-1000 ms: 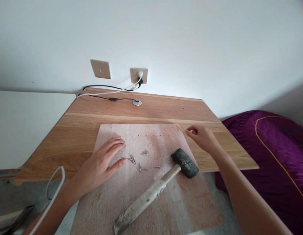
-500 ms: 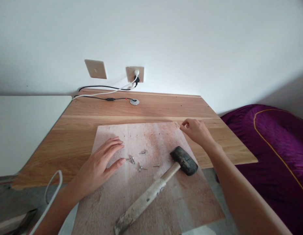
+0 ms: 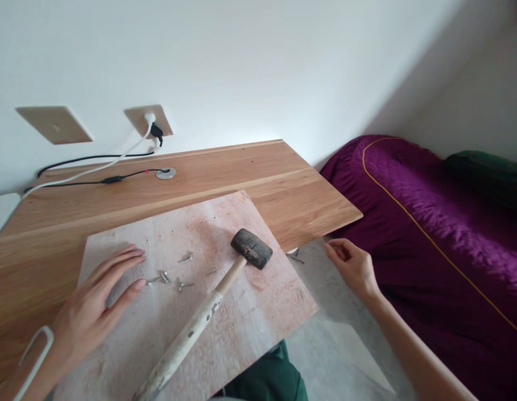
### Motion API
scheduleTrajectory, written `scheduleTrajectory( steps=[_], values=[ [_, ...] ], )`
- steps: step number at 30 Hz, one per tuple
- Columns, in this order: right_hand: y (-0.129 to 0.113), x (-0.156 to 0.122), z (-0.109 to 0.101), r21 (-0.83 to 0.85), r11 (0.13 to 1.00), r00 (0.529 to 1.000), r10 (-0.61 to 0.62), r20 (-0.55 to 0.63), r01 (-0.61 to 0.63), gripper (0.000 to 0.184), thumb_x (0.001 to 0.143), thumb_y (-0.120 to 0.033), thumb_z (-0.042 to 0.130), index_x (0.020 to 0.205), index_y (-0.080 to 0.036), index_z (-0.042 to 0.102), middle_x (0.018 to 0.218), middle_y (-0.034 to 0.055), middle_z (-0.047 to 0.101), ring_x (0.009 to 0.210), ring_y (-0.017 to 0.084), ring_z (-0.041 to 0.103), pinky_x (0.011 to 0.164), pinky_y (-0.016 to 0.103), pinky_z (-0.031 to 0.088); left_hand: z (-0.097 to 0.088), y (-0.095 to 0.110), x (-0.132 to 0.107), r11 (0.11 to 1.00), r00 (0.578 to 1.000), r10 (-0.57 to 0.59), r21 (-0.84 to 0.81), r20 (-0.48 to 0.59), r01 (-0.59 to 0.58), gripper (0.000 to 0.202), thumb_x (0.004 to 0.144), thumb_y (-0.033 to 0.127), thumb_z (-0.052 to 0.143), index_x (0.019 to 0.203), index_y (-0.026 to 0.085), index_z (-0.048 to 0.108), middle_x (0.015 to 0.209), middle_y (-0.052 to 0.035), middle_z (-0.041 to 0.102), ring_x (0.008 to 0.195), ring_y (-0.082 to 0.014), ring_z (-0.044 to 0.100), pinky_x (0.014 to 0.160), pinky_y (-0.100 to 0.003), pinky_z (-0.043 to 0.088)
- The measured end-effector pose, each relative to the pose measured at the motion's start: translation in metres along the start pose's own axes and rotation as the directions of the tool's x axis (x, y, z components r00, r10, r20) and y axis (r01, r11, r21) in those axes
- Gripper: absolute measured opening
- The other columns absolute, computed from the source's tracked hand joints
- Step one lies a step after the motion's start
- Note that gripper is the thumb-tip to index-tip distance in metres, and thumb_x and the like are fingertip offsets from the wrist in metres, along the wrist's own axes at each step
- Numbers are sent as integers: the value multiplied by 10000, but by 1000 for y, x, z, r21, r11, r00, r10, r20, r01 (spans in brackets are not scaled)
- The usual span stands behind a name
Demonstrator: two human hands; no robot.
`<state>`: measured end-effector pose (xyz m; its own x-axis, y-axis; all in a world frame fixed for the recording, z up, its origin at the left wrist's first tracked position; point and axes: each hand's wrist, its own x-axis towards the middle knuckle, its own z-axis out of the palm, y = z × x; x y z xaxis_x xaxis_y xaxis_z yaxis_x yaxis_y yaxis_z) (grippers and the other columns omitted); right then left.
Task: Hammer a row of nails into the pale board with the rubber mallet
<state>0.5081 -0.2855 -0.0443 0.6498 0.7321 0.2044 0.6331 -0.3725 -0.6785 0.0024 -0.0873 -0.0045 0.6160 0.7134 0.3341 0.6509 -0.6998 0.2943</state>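
On the left part of a pale, reddish-stained wooden board (image 3: 279, 303), my left hand (image 3: 102, 295) lies with its fingers spread, holding nothing. Its thumb and fingertips are close to several small silver screws or nails (image 3: 164, 277). A mallet (image 3: 252, 248) with a black head and a worn white handle rests across the board. Beyond the screws runs a row of small dark holes in the board. Out past the board's right edge, over the floor, my right hand (image 3: 352, 264) is closed with fingers curled and thumb against them. Whatever it may hold is hidden.
The board sits on a wooden desk (image 3: 320, 203) against a white wall. White and black cables (image 3: 112, 179) run from a wall socket (image 3: 149, 121) and a round desk grommet (image 3: 165, 174). A purple-covered bed or couch (image 3: 392, 234) stands right. Grey floor (image 3: 325, 289) shows below.
My view has turned to the right. The right hand has moved from the board's far right corner out past the desk edge, above the floor. My left hand stays beside the screws.
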Motion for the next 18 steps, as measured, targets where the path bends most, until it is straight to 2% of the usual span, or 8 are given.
scheduleTrajectory(
  steps=[2, 4, 8, 12, 15, 18],
  values=[
    [38, -19, 7, -24, 996, 994, 89, 58, -88, 483, 830, -635, 570, 822, -177, 721, 568, -52, 411, 533, 131, 416, 538, 259, 358, 0, -2, 1, 999, 1000, -8, 33, -2, 8, 382, 1059, 526, 419, 1347, 323, 568, 1431, -20, 634, 1344, -261, 617, 1158, -396, 489],
    [70, -41, 21, -29, 991, 984, 134, 116, -132, 493, 767, -651, 580, 746, -181, 725, 519, -46, 423, 490, 138, 424, 506, 267, 347, 0, -3, 2, 999, 1000, -25, 47, -5, 26, 388, 1046, 523, 430, 1351, 330, 575, 1437, -10, 641, 1330, -266, 630, 1158, -392, 491],
    [114, -83, 51, -28, 983, 950, 182, 255, -180, 425, 708, -593, 568, 574, -210, 697, 428, -15, 472, 418, 171, 472, 460, 282, 361, -4, -4, 2, 997, 998, -58, 44, 14, 58, 351, 1037, 479, 459, 1354, 375, 565, 1444, 21, 643, 1328, -273, 636, 1166, -423, 497],
    [133, -111, 68, -34, 983, 934, 183, 306, -181, 345, 725, -484, 553, 527, -234, 683, 469, 28, 605, 469, 243, 610, 496, 326, 447, -10, -3, 4, 995, 993, -63, 82, 97, 56, 340, 1034, 415, 517, 1373, 425, 521, 1479, 44, 613, 1334, -266, 634, 1158, -437, 513],
    [137, -124, 75, -71, 984, 951, 176, 255, -163, 372, 783, -439, 483, 519, -243, 657, 519, 46, 656, 524, 268, 667, 561, 358, 496, -12, -2, 5, 993, 994, -90, 86, 56, 85, 326, 1036, 432, 497, 1359, 428, 537, 1458, 46, 628, 1326, -279, 639, 1162, -461, 509],
    [137, -130, 76, -148, 980, 972, 157, 175, -132, 387, 812, -429, 447, 530, -246, 638, 495, 35, 624, 490, 254, 643, 548, 348, 492, -14, 1, 6, 990, 991, -112, 88, 69, 106, 319, 1032, 430, 506, 1348, 422, 548, 1464, 53, 624, 1331, -275, 635, 1178, -459, 492]
  ],
)
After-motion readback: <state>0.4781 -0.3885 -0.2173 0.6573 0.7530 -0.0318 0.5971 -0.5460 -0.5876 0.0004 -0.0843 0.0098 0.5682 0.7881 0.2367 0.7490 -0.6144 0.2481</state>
